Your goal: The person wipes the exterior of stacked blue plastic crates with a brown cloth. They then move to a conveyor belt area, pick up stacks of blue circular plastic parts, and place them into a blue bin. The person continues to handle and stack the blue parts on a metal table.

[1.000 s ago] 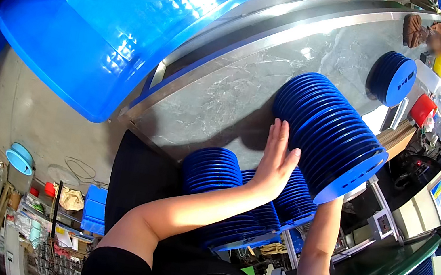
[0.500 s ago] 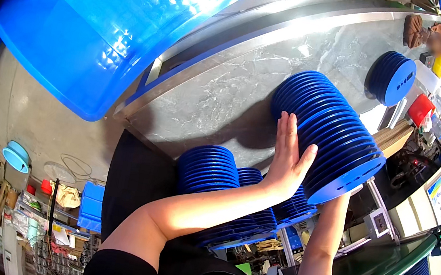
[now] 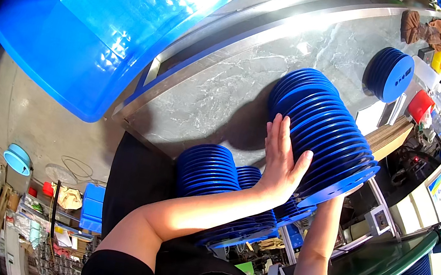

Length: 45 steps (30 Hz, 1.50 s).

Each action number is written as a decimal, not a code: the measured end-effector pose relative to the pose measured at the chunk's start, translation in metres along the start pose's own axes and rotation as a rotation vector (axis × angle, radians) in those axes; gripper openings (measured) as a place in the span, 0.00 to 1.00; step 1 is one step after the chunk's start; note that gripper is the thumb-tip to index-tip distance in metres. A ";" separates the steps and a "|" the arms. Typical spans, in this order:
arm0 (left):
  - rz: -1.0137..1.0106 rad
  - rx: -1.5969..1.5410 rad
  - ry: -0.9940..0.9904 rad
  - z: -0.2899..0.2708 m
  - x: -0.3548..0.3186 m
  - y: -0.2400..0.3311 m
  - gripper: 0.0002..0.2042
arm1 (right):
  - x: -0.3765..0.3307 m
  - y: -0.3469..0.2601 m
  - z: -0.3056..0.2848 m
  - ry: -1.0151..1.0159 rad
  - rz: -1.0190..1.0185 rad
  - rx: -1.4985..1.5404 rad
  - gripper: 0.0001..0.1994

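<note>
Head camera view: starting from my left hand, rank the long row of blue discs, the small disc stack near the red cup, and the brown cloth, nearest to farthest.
From the left hand:
1. Long row of blue discs, touching the palm on its right side.
2. Small disc stack, farther up the table towards the right, beside the red cup.
3. Brown cloth, at the table's far right corner.

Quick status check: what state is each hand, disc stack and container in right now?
Left hand: open, flat against the side of the big disc row.
Right hand: mostly hidden under the row's near end; grip not visible.
Big disc row: lying on its side on the table.
Small disc stack: on edge, untouched.
Lower disc stacks: packed below the table edge.
Blue tub: tilted, nothing visible inside.
</note>
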<state>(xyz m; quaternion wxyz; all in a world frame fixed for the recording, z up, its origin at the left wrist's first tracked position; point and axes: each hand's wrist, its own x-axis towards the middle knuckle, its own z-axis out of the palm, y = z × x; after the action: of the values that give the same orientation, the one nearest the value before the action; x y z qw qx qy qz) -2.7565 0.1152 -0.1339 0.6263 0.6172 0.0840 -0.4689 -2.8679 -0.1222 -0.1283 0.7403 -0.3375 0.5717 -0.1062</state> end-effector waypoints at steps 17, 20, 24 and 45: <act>0.101 0.123 0.110 -0.076 -0.060 0.025 0.38 | -0.029 0.108 0.007 0.033 0.269 0.102 0.36; 0.094 0.091 0.052 -0.062 -0.061 0.038 0.38 | -0.040 0.085 0.012 0.119 0.244 0.191 0.36; 0.120 0.067 -0.035 -0.025 -0.043 0.038 0.38 | -0.033 0.064 -0.006 0.088 0.142 0.238 0.35; -0.133 -0.237 0.044 -0.005 0.047 -0.004 0.38 | 0.036 0.043 -0.010 -0.047 0.035 0.264 0.31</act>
<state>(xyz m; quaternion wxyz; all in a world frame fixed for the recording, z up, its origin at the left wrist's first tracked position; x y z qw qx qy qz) -2.7310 0.0973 -0.1702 0.6604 0.5421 0.1930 -0.4825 -2.8754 -0.1132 -0.1844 0.7932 -0.2292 0.5412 -0.1596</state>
